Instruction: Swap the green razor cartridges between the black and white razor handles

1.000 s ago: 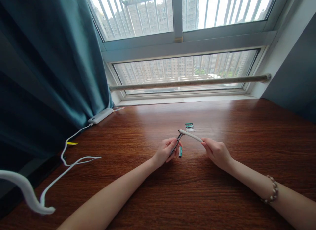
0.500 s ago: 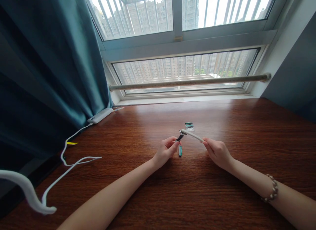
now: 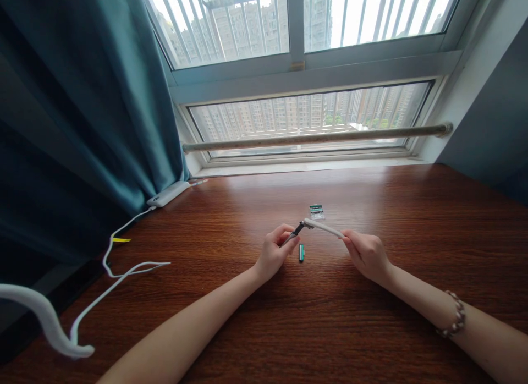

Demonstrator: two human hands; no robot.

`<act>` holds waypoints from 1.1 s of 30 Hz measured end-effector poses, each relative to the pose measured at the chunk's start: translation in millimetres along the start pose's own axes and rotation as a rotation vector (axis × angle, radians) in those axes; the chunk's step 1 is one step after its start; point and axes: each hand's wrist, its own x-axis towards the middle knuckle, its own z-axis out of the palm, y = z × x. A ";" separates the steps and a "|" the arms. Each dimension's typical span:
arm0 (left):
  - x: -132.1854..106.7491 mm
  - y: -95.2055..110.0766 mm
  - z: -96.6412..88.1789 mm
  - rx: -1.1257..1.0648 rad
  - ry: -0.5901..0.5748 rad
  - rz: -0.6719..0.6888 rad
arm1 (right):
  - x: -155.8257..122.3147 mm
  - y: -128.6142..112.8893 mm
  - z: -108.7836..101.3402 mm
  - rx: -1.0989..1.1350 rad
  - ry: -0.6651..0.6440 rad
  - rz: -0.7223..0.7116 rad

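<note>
My left hand is closed around a dark and silver razor handle, its upper end tilted up to the right. Between the fingers of my right hand is the end of a slim white toothbrush. The brush head meets or nearly meets the tip of the handle; whether they touch is too small to tell. A green and black razor cartridge lies on the table just right of my left hand. Beyond the brush sits a small clear case with green-edged cartridges in it.
The brown wooden table runs up to a barred window. At the left, a white power strip lies beside the blue curtain, and a white cable trails across the table. A yellow strip is near the cable.
The razor handle has shifted in my left hand, so more of its length shows, pointing up to the right. The toothbrush has moved slightly right and down.
</note>
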 end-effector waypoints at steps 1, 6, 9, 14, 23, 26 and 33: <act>0.3 -0.8 -0.2 0.002 0.016 0.003 | 0.1 -0.4 0.0 -0.015 -0.007 -0.003; 1.9 -2.1 -1.5 0.003 0.083 0.030 | 0.4 -0.8 1.7 -0.034 -0.016 0.123; 2.1 -2.4 -1.3 0.003 0.098 0.060 | 0.6 -0.9 1.9 0.109 -0.054 0.080; 2.1 -5.5 -1.0 -0.020 0.087 0.087 | 1.3 -1.1 2.4 0.132 -0.085 0.078; 1.2 -10.0 -0.8 -0.041 0.097 0.050 | 1.5 -1.5 4.3 0.145 -0.070 0.057; 0.9 -8.6 0.1 -0.082 0.089 0.050 | 1.6 -2.8 3.5 0.166 -0.059 0.056; 1.9 -4.4 1.5 -0.229 0.057 0.008 | 1.2 -3.1 4.7 0.162 -0.062 0.084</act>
